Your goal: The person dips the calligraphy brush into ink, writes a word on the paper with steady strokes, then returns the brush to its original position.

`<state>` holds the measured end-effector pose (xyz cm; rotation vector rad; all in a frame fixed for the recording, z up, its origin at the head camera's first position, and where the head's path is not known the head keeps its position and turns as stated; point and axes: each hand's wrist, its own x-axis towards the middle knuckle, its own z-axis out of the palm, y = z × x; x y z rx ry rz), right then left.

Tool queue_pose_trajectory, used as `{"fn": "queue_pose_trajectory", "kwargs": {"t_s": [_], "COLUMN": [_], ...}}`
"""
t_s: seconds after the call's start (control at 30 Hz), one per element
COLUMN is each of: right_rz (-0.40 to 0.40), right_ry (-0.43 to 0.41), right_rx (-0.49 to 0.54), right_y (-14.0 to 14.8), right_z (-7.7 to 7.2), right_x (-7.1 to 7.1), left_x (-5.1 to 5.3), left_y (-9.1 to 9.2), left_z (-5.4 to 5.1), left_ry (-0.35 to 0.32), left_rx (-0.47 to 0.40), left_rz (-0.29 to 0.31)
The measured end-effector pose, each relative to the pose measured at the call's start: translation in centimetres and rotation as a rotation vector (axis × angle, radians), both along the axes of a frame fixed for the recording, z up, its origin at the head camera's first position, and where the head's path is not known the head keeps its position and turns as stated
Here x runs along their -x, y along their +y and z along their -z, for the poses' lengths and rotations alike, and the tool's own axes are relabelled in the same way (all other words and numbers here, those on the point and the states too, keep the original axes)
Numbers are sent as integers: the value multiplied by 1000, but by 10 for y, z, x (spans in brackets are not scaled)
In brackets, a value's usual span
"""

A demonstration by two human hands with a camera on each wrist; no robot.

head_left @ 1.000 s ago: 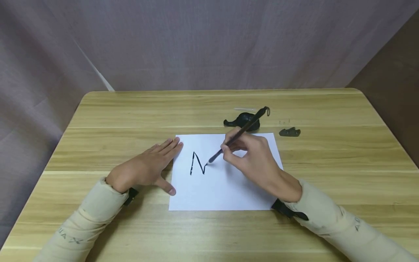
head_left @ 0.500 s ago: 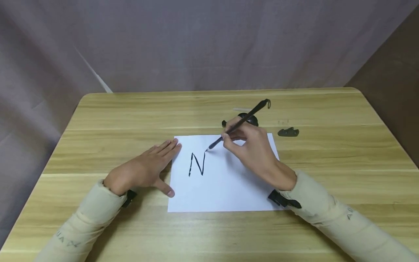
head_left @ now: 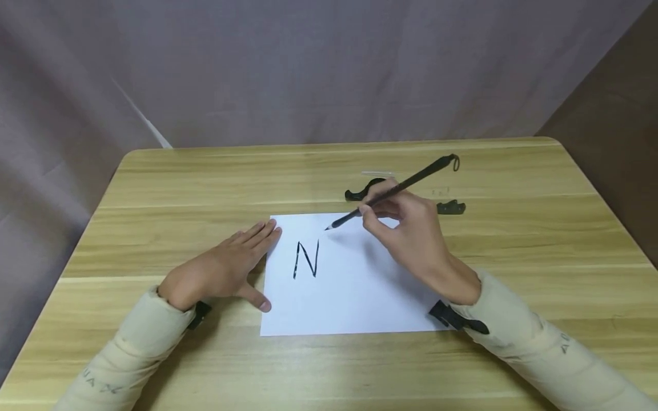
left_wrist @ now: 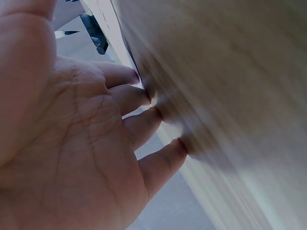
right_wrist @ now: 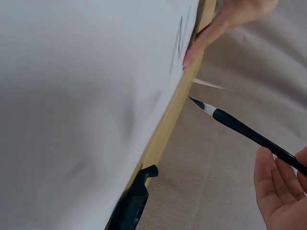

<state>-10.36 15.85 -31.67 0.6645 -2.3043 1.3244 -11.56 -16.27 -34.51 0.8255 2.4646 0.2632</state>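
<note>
In the head view a white sheet of paper (head_left: 349, 302) bears a black letter N (head_left: 307, 260) on its left part. My left hand (head_left: 221, 268) lies with spread fingers at the sheet's left edge, fingertips and thumb touching it; the left wrist view shows its fingers (left_wrist: 163, 165) extended against the surface. My right hand (head_left: 413, 231) pinches a dark brush (head_left: 411, 180), slanted up to the right, its tip just right of the N's top. In the right wrist view the dark brush tip (right_wrist: 197, 102) stands off the paper (right_wrist: 72, 96).
Behind the right hand sits a black curved object (head_left: 357, 194), partly hidden. A dark jagged piece (head_left: 451, 207) lies to its right, and a thin clear rod (head_left: 377, 172) lies behind. A grey curtain (head_left: 308, 68) hangs past the wooden table's (head_left: 231, 182) back edge.
The N's right stroke has grown upward to its top. My right hand has moved up and then right, lifting the brush off the paper. My left hand has stayed on the sheet's edge.
</note>
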Motion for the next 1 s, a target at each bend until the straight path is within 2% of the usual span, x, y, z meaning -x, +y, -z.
{"fn": "queue_pose_trajectory", "kwargs": {"t_s": [0.57,1.0], "right_rz": [-40,-42], "right_ry": [8,-45], "right_rx": [4,1], "right_y": [3,1], "right_z": [15,18], "right_x": [-10,-12], "left_x": [-1,-1], "left_y": [-2,-2], "left_z": [1,-1], "left_ry": [-1,3], "left_rx": [-7,-25], "left_rz": [-10,-3]}}
